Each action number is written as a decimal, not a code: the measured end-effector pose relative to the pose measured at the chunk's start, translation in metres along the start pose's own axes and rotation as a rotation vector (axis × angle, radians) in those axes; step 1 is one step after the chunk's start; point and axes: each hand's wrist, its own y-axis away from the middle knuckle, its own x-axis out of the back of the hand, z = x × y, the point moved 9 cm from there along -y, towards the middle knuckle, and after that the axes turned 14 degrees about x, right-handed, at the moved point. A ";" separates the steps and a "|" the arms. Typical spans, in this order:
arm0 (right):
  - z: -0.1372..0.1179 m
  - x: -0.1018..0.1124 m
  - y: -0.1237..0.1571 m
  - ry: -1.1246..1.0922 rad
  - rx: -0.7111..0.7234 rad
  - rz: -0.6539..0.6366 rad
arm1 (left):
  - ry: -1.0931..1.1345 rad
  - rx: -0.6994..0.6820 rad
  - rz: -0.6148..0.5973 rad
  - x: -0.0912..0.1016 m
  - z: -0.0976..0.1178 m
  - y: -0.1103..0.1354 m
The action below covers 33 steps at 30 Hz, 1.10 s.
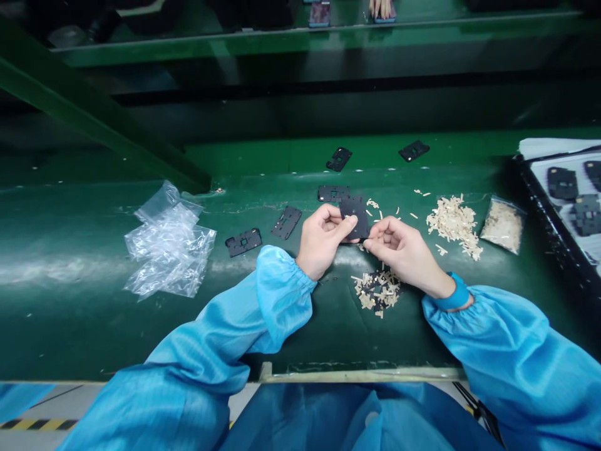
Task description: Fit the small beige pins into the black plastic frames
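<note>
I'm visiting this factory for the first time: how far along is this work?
Seemingly done: black plates lie on the green conveyor belt near a heap of tan strips. In hand: one black plate, held between left hand and right hand. Left: more plates sit in the black tray.

On the conveyor belt (70,326), plastic bags (169,247) lie to the left, plates (284,222) lie in a loose row straight ahead, and loose strips (453,225), a pouch (501,224) and a tray (544,222) follow to the right.
</note>
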 end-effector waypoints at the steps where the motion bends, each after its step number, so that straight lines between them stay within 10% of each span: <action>1: 0.001 -0.001 0.000 -0.023 -0.020 -0.010 | 0.012 0.003 -0.003 0.000 0.000 0.000; 15: 0.006 -0.016 0.005 -0.404 -0.070 -0.051 | 0.155 0.132 -0.114 -0.010 -0.007 0.006; 33: -0.009 -0.002 0.004 -0.169 0.081 0.150 | 0.262 0.164 -0.040 -0.016 -0.009 0.029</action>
